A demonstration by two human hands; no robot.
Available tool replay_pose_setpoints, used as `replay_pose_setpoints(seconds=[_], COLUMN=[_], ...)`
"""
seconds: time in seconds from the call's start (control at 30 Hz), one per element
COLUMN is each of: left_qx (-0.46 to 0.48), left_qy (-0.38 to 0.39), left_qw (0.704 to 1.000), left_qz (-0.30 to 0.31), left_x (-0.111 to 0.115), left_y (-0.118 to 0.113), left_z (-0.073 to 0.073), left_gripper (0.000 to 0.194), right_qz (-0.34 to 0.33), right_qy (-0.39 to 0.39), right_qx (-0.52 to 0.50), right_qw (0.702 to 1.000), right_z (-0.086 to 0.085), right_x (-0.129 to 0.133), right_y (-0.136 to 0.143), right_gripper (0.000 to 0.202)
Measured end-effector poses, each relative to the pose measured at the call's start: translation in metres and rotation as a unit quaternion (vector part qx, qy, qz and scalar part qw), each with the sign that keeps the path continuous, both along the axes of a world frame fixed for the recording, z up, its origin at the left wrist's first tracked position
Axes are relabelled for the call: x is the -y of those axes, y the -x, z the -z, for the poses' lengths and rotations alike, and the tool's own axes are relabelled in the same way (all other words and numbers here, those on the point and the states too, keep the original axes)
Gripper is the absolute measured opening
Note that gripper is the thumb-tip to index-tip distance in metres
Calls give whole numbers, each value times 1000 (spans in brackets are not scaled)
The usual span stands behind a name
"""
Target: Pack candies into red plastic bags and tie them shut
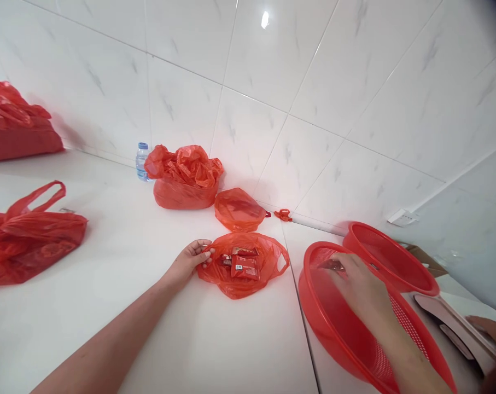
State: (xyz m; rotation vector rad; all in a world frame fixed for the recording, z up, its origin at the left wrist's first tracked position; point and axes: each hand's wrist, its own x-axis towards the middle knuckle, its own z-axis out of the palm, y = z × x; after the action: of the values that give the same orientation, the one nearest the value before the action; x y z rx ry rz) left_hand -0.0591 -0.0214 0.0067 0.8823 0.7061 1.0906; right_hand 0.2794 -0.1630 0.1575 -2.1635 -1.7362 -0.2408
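Observation:
My left hand (pixel 193 258) pinches the left rim of an opened red plastic bag (pixel 227 287) lying on the white table. Inside the bag are several small red packets (pixel 245 267) with printed labels. Over a red plastic basket (pixel 333 323) with perforated sides, my right hand (pixel 360 282) is closed around a small dark red shiny item (pixel 333 265). Its kind is too blurred and covered to make out. The fingers of that hand are partly hidden behind its back.
Behind the bag lie another red bag (pixel 237 210), a fuller one (pixel 186 191) and a water bottle (pixel 141 161). More red bags (pixel 34 235) are at left. A second red basket (pixel 391 257) stands at right, near a white curved object (pixel 456 323) and another person's hand (pixel 489 329).

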Motion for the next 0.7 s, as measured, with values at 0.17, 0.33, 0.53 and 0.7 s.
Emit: replay_pose_setpoints(seconds=[0.17,0.33,0.53,0.7], left_qx=[4,2,7,15], left_qy=[-6,-7,-12,-14], left_qw=[1000,1000,1000,1000], left_qz=[5,8,13,22], left_x=[0,2,1,-2], left_y=[1,1,0,0], left_z=[2,-1,0,4], left_gripper=[37,35,36,34], right_qz=[-89,-166,-114,-108], right_qy=[-104,-42,-21,-39], right_qx=[-83,-148,-146,-88], right_qw=[987,974,982,990], right_z=[15,60,110,144], right_x=[-16,-54,-68,-56], right_y=[68,106,75,26], right_gripper=[19,40,53,42])
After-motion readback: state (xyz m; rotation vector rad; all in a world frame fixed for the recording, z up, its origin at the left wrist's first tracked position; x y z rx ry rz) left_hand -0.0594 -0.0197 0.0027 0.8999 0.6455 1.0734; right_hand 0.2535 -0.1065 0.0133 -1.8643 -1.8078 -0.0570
